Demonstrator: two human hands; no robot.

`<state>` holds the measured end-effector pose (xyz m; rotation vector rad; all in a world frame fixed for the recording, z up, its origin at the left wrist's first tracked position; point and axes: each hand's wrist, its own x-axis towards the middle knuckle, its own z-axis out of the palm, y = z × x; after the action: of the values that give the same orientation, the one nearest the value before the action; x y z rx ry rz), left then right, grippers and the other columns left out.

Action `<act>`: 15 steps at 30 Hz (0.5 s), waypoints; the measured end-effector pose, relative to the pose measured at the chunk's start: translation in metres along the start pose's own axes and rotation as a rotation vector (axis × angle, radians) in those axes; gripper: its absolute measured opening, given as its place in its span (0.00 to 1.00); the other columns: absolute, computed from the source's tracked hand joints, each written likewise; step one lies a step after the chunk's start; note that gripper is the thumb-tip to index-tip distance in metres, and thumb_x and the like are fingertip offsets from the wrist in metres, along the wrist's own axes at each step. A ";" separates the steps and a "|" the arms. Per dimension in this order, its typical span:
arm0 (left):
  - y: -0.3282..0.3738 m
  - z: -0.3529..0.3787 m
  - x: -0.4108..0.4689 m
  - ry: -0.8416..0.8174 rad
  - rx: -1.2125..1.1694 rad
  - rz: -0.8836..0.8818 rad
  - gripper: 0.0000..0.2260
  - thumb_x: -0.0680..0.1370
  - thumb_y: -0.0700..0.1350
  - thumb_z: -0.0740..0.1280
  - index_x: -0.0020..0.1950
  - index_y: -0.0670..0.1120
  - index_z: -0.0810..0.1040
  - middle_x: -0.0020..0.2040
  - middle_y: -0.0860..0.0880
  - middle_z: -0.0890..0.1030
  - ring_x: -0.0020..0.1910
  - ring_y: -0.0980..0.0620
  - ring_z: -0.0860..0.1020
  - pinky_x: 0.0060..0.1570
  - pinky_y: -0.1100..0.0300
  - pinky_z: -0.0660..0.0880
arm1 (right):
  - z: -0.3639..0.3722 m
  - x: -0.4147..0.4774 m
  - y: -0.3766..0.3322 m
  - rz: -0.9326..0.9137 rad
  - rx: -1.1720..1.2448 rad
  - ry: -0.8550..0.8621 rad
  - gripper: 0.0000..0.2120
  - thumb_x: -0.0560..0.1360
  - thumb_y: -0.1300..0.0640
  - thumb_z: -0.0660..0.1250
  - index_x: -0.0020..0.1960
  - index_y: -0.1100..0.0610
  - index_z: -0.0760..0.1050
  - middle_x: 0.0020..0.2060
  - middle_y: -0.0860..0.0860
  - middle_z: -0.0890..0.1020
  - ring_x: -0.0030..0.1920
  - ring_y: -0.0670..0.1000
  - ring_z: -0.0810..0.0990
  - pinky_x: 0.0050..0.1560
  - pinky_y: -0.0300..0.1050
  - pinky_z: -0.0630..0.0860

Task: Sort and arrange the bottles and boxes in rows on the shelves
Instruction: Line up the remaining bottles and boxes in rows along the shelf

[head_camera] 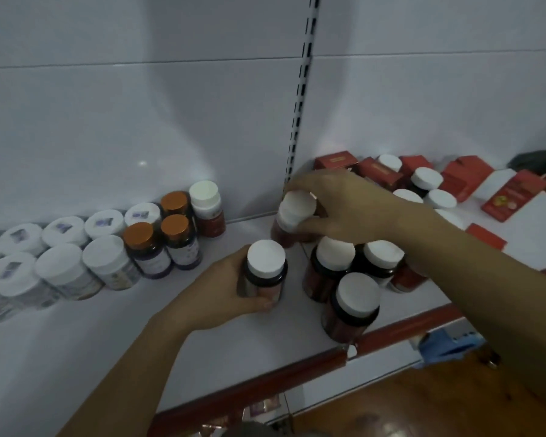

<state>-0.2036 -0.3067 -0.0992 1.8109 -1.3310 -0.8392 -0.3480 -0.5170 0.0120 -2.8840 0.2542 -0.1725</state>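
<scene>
My left hand (pixel 221 291) grips a dark white-capped bottle (pixel 265 266) standing on the white shelf (pixel 202 348). My right hand (pixel 344 209) holds another white-capped bottle (pixel 297 212) by its cap, a little further back. Three more dark white-capped bottles (pixel 353 304) stand clustered just right of my hands. Along the left run two rows of white-lidded jars (pixel 63 263), then three orange-capped bottles (pixel 177 241) and one red-labelled white-capped bottle (pixel 207 206) at the row's end.
Red boxes (pixel 464 178) and more white-capped bottles (pixel 426 181) lie jumbled on the right shelf section. A slotted upright (pixel 300 99) divides the back wall. The shelf has a red front edge (pixel 265 383). Wooden floor and a blue object (pixel 448 345) show below.
</scene>
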 end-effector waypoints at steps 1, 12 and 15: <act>0.002 0.003 0.004 -0.001 0.025 0.004 0.35 0.68 0.55 0.80 0.71 0.67 0.67 0.64 0.67 0.77 0.63 0.67 0.75 0.65 0.56 0.75 | -0.004 -0.001 0.002 0.013 0.004 0.069 0.23 0.74 0.47 0.74 0.65 0.52 0.74 0.52 0.50 0.81 0.49 0.50 0.78 0.52 0.52 0.76; 0.019 0.026 0.048 0.020 0.160 -0.002 0.30 0.75 0.45 0.73 0.74 0.56 0.67 0.67 0.53 0.78 0.56 0.55 0.81 0.57 0.53 0.79 | -0.035 -0.013 0.029 0.183 0.124 0.440 0.22 0.76 0.48 0.72 0.66 0.56 0.74 0.55 0.50 0.80 0.46 0.49 0.78 0.49 0.37 0.73; 0.024 0.008 0.055 -0.036 0.212 -0.063 0.28 0.78 0.40 0.66 0.76 0.57 0.66 0.68 0.54 0.77 0.54 0.58 0.82 0.58 0.51 0.80 | -0.044 -0.021 0.043 0.219 0.159 0.517 0.20 0.77 0.48 0.71 0.65 0.56 0.74 0.53 0.46 0.80 0.43 0.46 0.77 0.44 0.26 0.69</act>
<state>-0.2081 -0.3660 -0.0879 2.0187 -1.4377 -0.7921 -0.3815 -0.5646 0.0417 -2.5803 0.6116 -0.8551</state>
